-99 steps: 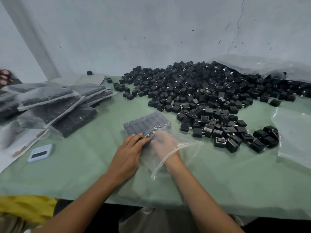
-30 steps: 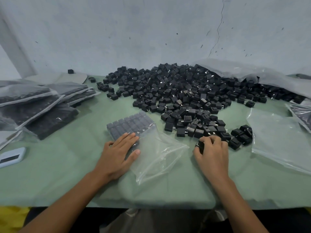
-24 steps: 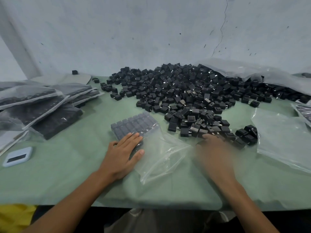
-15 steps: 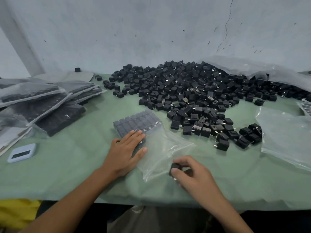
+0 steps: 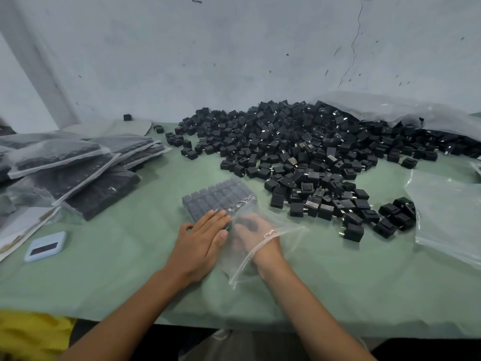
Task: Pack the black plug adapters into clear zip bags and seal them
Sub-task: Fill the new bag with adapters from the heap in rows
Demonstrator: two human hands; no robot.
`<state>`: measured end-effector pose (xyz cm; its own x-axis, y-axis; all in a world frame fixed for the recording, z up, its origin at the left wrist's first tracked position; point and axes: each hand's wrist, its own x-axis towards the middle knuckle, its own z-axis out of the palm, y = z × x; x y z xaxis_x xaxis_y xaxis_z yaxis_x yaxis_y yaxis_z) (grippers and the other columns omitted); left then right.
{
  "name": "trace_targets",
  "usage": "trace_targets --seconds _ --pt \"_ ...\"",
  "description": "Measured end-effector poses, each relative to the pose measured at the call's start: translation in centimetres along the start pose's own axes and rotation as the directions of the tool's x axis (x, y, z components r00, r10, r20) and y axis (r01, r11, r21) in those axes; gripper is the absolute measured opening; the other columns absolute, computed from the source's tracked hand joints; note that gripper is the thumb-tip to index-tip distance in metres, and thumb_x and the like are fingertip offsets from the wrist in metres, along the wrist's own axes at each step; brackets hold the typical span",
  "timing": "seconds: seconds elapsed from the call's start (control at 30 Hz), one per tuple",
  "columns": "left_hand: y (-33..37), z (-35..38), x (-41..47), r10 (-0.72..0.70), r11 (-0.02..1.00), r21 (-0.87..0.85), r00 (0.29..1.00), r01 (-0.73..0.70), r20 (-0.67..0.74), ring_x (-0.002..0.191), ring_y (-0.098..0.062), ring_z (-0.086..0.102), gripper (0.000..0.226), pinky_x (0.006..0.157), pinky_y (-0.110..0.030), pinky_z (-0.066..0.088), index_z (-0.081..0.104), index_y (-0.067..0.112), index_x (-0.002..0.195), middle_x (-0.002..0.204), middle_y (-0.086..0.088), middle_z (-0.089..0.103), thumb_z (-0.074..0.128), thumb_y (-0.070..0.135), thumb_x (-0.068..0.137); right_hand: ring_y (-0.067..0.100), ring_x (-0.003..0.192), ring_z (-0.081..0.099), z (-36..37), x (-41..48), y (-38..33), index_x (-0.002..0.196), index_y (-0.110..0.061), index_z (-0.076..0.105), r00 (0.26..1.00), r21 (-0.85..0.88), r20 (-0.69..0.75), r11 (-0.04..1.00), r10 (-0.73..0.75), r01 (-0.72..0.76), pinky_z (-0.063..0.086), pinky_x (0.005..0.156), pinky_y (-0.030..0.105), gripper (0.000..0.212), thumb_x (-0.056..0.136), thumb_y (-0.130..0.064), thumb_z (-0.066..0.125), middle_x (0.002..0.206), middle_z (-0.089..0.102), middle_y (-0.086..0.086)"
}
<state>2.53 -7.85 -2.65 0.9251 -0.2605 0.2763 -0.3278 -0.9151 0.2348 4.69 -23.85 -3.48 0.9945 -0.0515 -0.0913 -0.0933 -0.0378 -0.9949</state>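
Observation:
A clear zip bag (image 5: 282,231) lies on the green table in front of me, its far end filled with neat rows of black plug adapters (image 5: 217,195). My left hand (image 5: 201,242) rests flat on the bag's left side, fingers over the packed rows. My right hand (image 5: 251,229) is inside the bag through its open mouth, closed on a black adapter (image 5: 247,222) seen blurred through the plastic. A big heap of loose black adapters (image 5: 299,147) covers the table behind and to the right.
Several filled bags (image 5: 75,165) are stacked at the left. A small light-blue device (image 5: 45,246) lies near them. Empty clear bags (image 5: 450,214) lie at the right, and a large plastic sack (image 5: 406,110) sits at the back right against the wall. The table's front edge is close to me.
My right hand took an adapter from the heap, brought it back to the bag's mouth and has now gone inside the bag. My left hand stayed pressed on the bag.

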Motion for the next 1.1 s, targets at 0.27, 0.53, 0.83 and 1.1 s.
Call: trace_targets --seconds 0.27,0.53,0.83,1.1 --pt "-0.3 0.3 0.1 0.01 1.0 0.023 1.0 -0.009 -0.017 0.147 0.003 0.015 0.062 0.105 -0.035 0.027 0.038 0.036 0.15 0.158 0.022 0.027 0.007 0.054 0.1 0.037 0.092 0.066 1.3 1.5 -0.6 0.097 -0.001 0.067 1.0 0.031 -0.006 1.0 -0.003 0.004 0.053 0.092 0.052 0.016 0.088 -0.003 0.054 0.102 0.067 0.027" --pt "-0.4 0.6 0.1 0.007 0.999 0.037 1.0 -0.006 -0.008 0.148 0.003 0.012 0.065 0.106 -0.036 0.027 0.034 0.037 0.152 0.16 0.023 0.023 0.002 0.056 0.099 0.021 0.093 0.065 1.2 1.0 -0.3 0.099 -0.012 0.071 0.97 -0.222 0.008 0.946 -0.242 0.237 0.051 0.093 0.044 0.017 0.09 -0.006 0.058 0.094 0.071 0.0" --pt "-0.1 0.2 0.0 0.025 0.994 0.106 1.0 -0.026 0.011 0.149 0.0 0.013 0.056 0.106 -0.033 0.025 0.035 0.037 0.152 0.16 0.021 0.022 0.012 0.048 0.102 0.026 0.089 0.064 1.3 0.2 -0.7 0.101 -0.002 0.065 0.946 -0.319 -0.038 0.901 -0.322 0.294 0.048 0.085 0.036 0.017 0.097 -0.006 0.049 0.094 0.07 0.014" --pt "0.4 0.5 1.6 0.042 0.999 0.036 0.998 -0.04 -0.055 0.147 -0.003 0.024 0.045 0.106 -0.036 0.019 0.058 0.034 0.124 0.153 0.019 0.039 0.018 0.045 0.105 0.025 0.08 0.061 1.4 0.3 -0.7 0.09 -0.004 0.066 0.917 -0.421 -0.024 0.836 -0.398 0.352 0.047 0.076 0.038 0.025 0.1 -0.01 0.044 0.085 0.068 0.009"
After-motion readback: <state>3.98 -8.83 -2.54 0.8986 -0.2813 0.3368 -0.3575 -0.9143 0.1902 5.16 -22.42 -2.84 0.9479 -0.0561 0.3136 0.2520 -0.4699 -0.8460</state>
